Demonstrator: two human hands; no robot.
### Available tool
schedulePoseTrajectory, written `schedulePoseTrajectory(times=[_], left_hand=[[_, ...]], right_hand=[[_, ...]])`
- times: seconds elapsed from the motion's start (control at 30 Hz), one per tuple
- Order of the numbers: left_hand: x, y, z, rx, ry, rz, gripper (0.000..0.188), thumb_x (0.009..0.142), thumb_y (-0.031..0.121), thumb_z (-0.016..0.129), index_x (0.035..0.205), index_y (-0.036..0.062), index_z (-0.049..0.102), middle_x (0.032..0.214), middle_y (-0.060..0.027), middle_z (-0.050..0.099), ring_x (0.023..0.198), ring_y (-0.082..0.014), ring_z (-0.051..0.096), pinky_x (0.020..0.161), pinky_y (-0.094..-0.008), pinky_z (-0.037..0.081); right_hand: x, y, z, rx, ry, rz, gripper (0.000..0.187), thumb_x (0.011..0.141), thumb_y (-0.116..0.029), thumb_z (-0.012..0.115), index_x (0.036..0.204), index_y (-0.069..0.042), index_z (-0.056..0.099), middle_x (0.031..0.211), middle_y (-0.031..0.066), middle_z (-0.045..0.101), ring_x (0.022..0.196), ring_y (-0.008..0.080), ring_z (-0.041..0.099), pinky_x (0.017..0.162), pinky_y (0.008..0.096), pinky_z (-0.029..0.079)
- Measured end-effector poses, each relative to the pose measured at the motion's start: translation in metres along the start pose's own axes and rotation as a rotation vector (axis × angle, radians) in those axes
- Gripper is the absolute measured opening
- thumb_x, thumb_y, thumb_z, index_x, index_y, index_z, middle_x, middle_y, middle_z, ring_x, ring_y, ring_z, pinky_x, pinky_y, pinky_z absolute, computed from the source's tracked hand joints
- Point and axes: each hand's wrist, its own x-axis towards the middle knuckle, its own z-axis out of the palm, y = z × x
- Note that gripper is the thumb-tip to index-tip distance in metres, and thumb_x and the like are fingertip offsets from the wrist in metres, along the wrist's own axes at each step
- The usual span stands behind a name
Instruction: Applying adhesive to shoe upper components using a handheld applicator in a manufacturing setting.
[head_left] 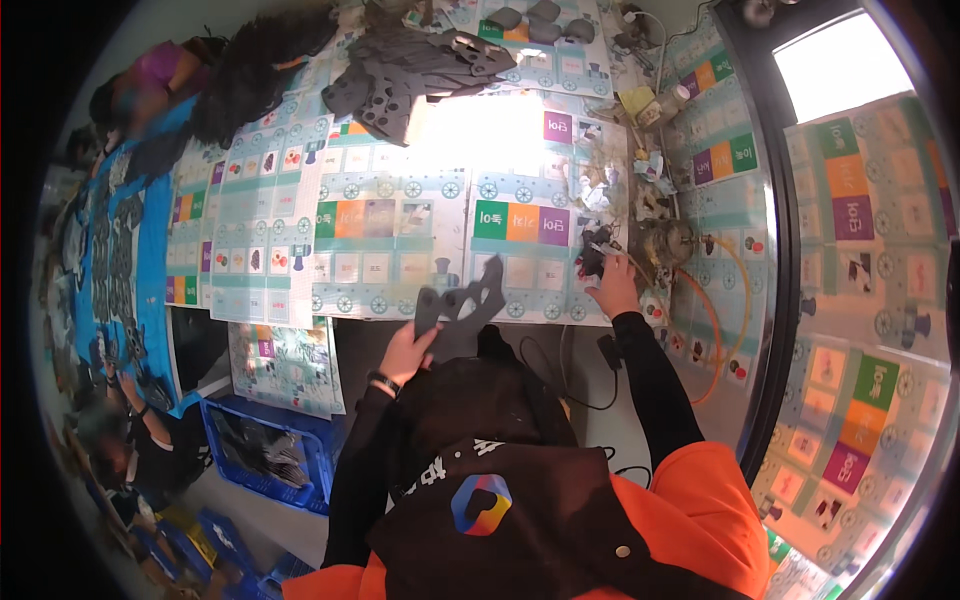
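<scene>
My left hand (404,354) is closed on the edge of a flat dark grey cut-out piece (470,308). The piece has a curved outline with openings through it and is held up just over the table's near edge. My right hand (616,288) lies at the right end of the table, its thumb and fingers apart. Its fingertips reach a small dark object (596,254), whose kind I cannot make out; whether they touch it is unclear. A pile of similar dark grey pieces (430,75) lies farther back on the table (390,245).
Dark oval pieces (545,22) lie at the back. Scraps (597,180) and small containers (655,105) line the right edge, beside an orange hose (712,330). A blue crate (270,452) holds dark pieces. Other people work at the left by a blue-covered table (160,290).
</scene>
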Motion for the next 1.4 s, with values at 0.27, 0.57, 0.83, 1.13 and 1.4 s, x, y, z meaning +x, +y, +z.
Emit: schedulePoseTrajectory(times=[0.27, 0.57, 0.83, 1.13, 1.4], left_hand=[[0.142, 0.049, 0.082, 0.067, -0.119, 0.089, 0.017, 0.101, 0.010, 0.057, 0.116, 0.0031, 0.057, 0.085, -0.0004, 0.062, 0.053, -0.0076, 0.049, 0.049, -0.0236, 0.038], [0.182, 0.078, 0.100, -0.146, -0.021, 0.094, 0.016, 0.098, 0.013, 0.062, 0.109, 0.0006, 0.061, 0.081, -0.0031, 0.067, 0.051, -0.0084, 0.056, 0.045, -0.0250, 0.039], [0.189, 0.044, 0.092, 0.315, 0.033, -0.175, 0.030, 0.102, 0.024, 0.054, 0.097, -0.0059, 0.057, 0.073, -0.0164, 0.071, 0.047, -0.0212, 0.066, 0.042, -0.0337, 0.051], [0.190, 0.064, 0.073, 0.505, 0.041, -0.185, 0.037, 0.101, 0.031, 0.057, 0.085, -0.0013, 0.063, 0.063, -0.0103, 0.068, 0.047, -0.0176, 0.065, 0.046, -0.0311, 0.049], [0.188, 0.047, 0.068, 0.493, 0.053, -0.181, 0.042, 0.104, 0.034, 0.049, 0.086, -0.0009, 0.065, 0.062, -0.0084, 0.068, 0.046, -0.0175, 0.064, 0.051, -0.0333, 0.051]], right_hand=[[0.046, 0.034, -0.001, 0.117, -0.126, -0.141, 0.065, 0.074, -0.006, 0.080, 0.129, -0.005, 0.045, 0.124, 0.0223, 0.051, 0.106, 0.0436, 0.061, 0.084, 0.0500, 0.053], [0.028, 0.026, -0.065, 1.277, -0.175, 0.381, 0.037, 0.082, 0.002, 0.060, 0.119, 0.000, 0.060, 0.087, 0.0007, 0.067, 0.069, 0.0067, 0.058, 0.062, 0.0218, 0.046], [0.020, -0.030, -0.075, 1.227, -0.402, 0.381, 0.039, 0.085, -0.002, 0.059, 0.124, -0.003, 0.060, 0.093, 0.0009, 0.067, 0.075, 0.0072, 0.059, 0.052, 0.0244, 0.048], [0.044, -0.076, -0.073, 1.088, -0.556, 0.330, 0.026, 0.081, -0.003, 0.052, 0.105, -0.004, 0.060, 0.087, 0.0022, 0.065, 0.073, 0.0094, 0.059, 0.053, 0.0246, 0.048], [0.058, -0.113, -0.055, 1.068, -0.593, 0.241, 0.023, 0.080, -0.004, 0.054, 0.102, -0.003, 0.061, 0.083, 0.0049, 0.065, 0.074, 0.0110, 0.062, 0.045, 0.0269, 0.044]])
